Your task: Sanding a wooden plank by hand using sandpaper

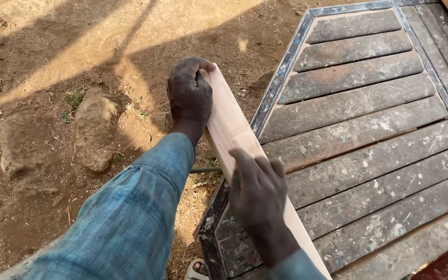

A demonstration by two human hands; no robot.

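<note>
Left hand (190,96) clamped round the far end of a pale wooden plank (229,129), centre frame. Right hand (257,199) flat on its near part, fingers spread. Beneath, at right, a slatted desk (369,135); at left, dirt ground (37,78) and a rock (94,132).

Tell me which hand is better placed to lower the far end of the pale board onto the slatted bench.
Left, probably. The left hand is wrapped round the far end of the pale board, out over the dirt beside the slatted bench. The right hand only lies flat on the board nearer the body.
</note>
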